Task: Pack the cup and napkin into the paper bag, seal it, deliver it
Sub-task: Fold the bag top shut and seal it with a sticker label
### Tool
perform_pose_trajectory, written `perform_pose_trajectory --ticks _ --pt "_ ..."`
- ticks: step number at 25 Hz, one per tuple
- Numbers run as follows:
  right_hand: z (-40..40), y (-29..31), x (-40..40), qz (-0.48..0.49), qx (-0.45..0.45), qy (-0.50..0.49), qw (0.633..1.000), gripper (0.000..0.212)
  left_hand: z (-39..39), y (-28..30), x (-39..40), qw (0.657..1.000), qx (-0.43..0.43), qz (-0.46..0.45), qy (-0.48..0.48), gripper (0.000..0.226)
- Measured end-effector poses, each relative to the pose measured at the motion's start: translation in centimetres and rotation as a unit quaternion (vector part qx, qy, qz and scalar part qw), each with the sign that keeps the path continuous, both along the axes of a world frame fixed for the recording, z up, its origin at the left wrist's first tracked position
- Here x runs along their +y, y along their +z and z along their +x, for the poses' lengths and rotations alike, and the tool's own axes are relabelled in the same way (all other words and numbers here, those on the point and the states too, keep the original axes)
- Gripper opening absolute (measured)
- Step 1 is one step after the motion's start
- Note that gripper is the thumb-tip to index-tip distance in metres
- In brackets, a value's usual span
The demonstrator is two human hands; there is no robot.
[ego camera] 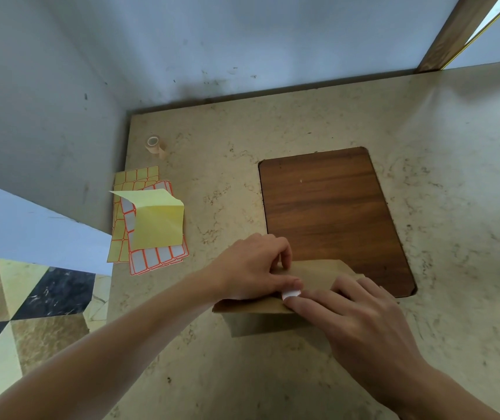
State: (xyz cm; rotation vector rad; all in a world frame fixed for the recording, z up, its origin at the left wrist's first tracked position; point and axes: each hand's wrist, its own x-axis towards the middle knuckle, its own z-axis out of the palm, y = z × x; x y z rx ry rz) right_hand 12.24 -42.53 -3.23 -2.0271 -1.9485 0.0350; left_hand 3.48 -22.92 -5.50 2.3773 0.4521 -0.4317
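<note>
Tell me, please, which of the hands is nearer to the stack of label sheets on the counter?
Left. The left hand holds the paper bag's folded top just right of the label sheets; the right hand presses the bag farther right, beyond the left.

Two hands (pixel 250 268) (pixel 353 313), one paper bag (pixel 261 324), one white label (pixel 291 294), one tape roll (pixel 155 145), one wooden board (pixel 330 213).

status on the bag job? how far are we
Done, by the look of it: the paper bag has its top folded over; no cup or napkin shows outside it, so they are presumably inside, unseen. In hand: the left hand pinches the fold while the right hand presses a white sticker onto it. Left: finish the seal, then deliver; the bag sits on the counter.
</note>
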Motion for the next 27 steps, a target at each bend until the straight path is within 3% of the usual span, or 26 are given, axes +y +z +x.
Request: perform_pose_trajectory --ticks 3,15,17,21,24,27 --pt "0.0 0.0 -0.1 0.005 -0.003 0.000 1.000 0.030 0.6 -0.3 -0.4 0.999 0.029 0.031 -0.001 0.038" --pt "-0.1 0.7 0.3 -0.048 -0.008 -0.003 0.999 0.039 0.2 -0.9 0.8 0.994 0.100 -0.030 0.027 0.049" --pt "-0.2 0.7 0.4 -0.047 -0.013 -0.013 0.999 0.036 -0.2 -0.6 1.1 0.996 0.069 -0.034 0.050 0.041" --pt "0.0 0.3 0.7 -0.051 -0.016 -0.030 0.998 0.033 -2.1 1.4 1.5 0.990 -0.070 -0.063 0.109 0.020" --pt "0.7 0.4 0.7 -0.055 0.012 -0.054 0.997 0.036 -4.8 2.6 1.5 0.981 -0.114 -0.129 0.092 0.030" --pt "1.9 0.8 0.4 -0.035 0.009 -0.075 0.997 0.014 -7.0 2.4 1.2 0.989 -0.132 -0.053 0.036 0.034"
